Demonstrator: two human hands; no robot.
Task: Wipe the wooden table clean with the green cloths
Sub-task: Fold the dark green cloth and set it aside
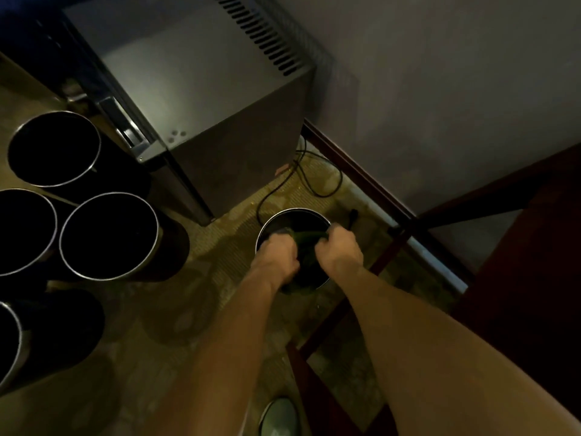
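A dark green cloth (306, 247) hangs bunched over a small round metal bucket (294, 215) that stands on the carpeted floor. My left hand (278, 254) grips the cloth's left part and my right hand (341, 250) grips its right part, both fists closed over the bucket's mouth. The cloth's lower end droops past the bucket's near rim. The dark red wooden table (531, 278) fills the right side of the view, with its legs and rails reaching down beside my right arm. The scene is dim.
A grey cabinet-like appliance (201, 89) stands behind the bucket, with black cables (301, 174) on the floor beside it. Several tall black metal-rimmed bins (108, 236) crowd the left. A shoe tip (278, 416) shows at the bottom. The wall is at the right rear.
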